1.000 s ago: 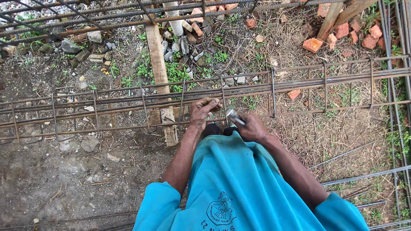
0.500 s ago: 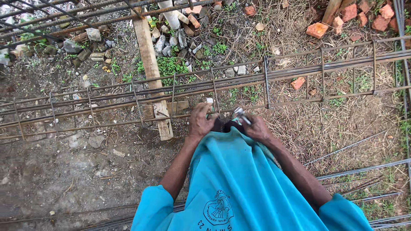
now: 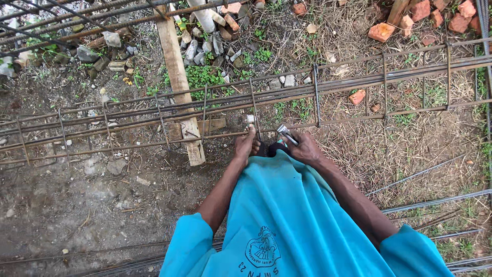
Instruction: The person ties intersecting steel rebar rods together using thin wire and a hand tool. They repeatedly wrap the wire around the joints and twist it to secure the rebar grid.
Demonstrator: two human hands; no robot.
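My fingers: left hand (image 3: 246, 146) curled round the near bar of the rebar cage (image 3: 318, 95), right hand (image 3: 306, 150) closed on a small metal tool (image 3: 287, 135), tip at the same bar. Cage lies long across the ground, resting on a wooden plank (image 3: 179, 82) toward its left end. Stirrups (image 3: 316, 95) sit spaced along both sides of my hands. Judging progress: frame mostly assembled, this joint at the near edge being worked now; can't tell which ties are finished. Brick pieces (image 3: 382, 32) scattered beyond the far edge.
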